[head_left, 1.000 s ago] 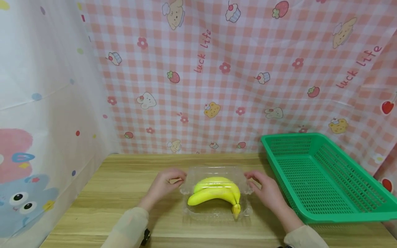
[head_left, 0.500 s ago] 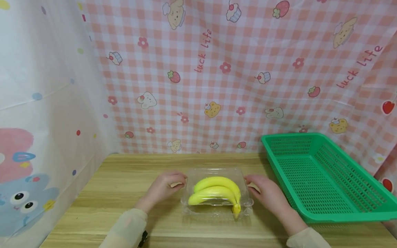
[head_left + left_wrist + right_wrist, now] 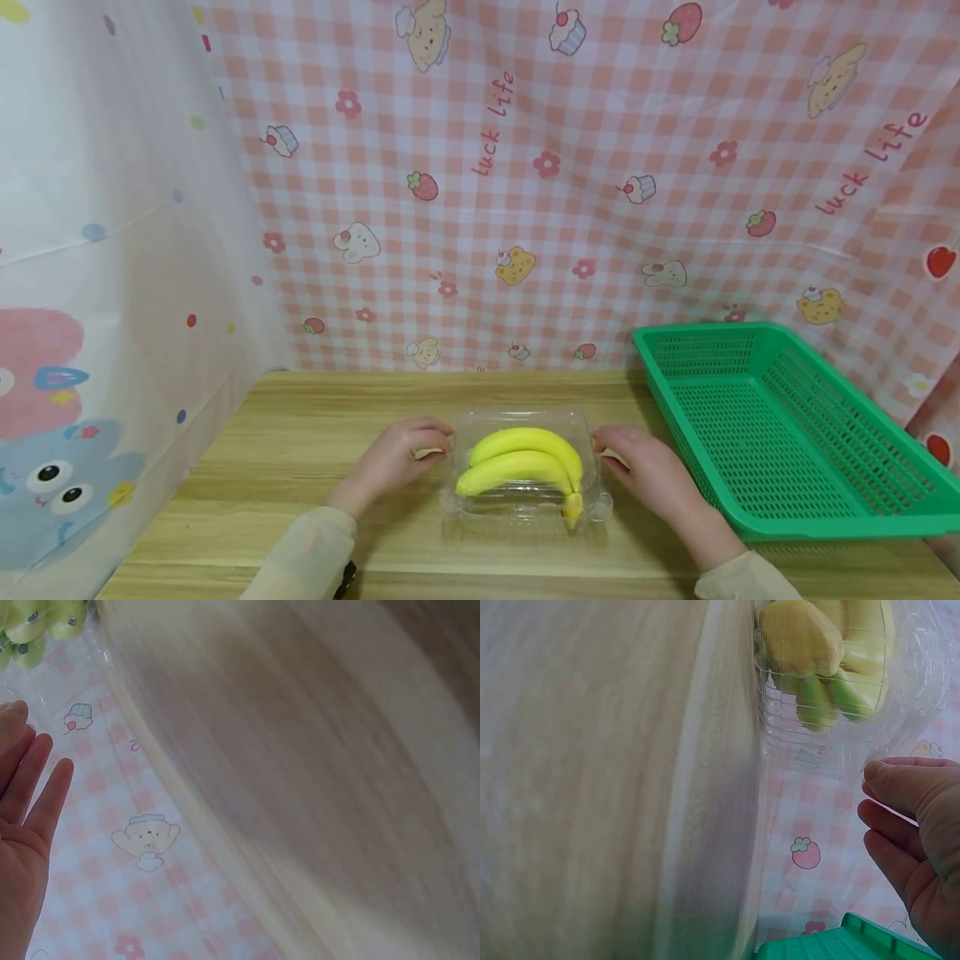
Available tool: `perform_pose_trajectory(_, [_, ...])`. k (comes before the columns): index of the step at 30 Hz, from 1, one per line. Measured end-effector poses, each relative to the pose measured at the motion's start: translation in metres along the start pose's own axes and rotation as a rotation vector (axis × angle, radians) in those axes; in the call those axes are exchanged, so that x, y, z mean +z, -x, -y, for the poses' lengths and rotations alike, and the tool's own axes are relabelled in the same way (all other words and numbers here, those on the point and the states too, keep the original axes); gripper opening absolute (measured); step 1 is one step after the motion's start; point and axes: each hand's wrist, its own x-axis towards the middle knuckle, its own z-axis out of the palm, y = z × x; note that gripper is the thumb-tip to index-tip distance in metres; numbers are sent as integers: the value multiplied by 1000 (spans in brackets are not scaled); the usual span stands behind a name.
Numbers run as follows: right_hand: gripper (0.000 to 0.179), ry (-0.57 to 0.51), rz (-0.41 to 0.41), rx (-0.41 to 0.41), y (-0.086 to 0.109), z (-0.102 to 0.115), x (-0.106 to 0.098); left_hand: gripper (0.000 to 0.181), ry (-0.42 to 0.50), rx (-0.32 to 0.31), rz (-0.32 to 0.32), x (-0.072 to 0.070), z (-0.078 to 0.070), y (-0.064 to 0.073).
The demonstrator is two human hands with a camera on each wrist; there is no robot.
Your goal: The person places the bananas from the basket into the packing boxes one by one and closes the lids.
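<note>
A clear plastic clamshell container [image 3: 517,417] lies on the wooden table, with a bunch of yellow bananas [image 3: 525,442] inside. Its lid slopes down over the fruit, and the banana stem shows at the front right. At the left side of the lid, my left hand [image 3: 397,454] pinches the edge between thumb and fingers; its other fingers are stretched out in the left wrist view. On the opposite side my right hand [image 3: 922,832] pinches the lid edge with thumb and forefinger. Where the lid meets the base at the front is hard to make out.
A green plastic basket [image 3: 757,433] stands at the right, close to my right forearm. The wooden table [image 3: 300,433] ends at a pink checked cloth [image 3: 450,217] hung behind it. A pale printed cloth [image 3: 135,275] hangs at the left.
The lid has swung down and forward over the bananas, from raised to nearly level with the base. Both hands have followed it slightly downward, keeping to its sides.
</note>
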Motion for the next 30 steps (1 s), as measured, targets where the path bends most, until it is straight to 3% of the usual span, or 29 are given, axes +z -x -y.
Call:
perform_pose_trajectory(19, [28,20,37,-1,2,1,-4,17,-86,-52,101,-7,-10,0])
perform_pose_trajectory(25, [21,16,89,80,5,9,-9,11,-115,-141,169,-11,-20,0])
perform_pose_trajectory(30, [19,-37,125,178,7,17,-16,9,-121,-227,186,-14,-31,0])
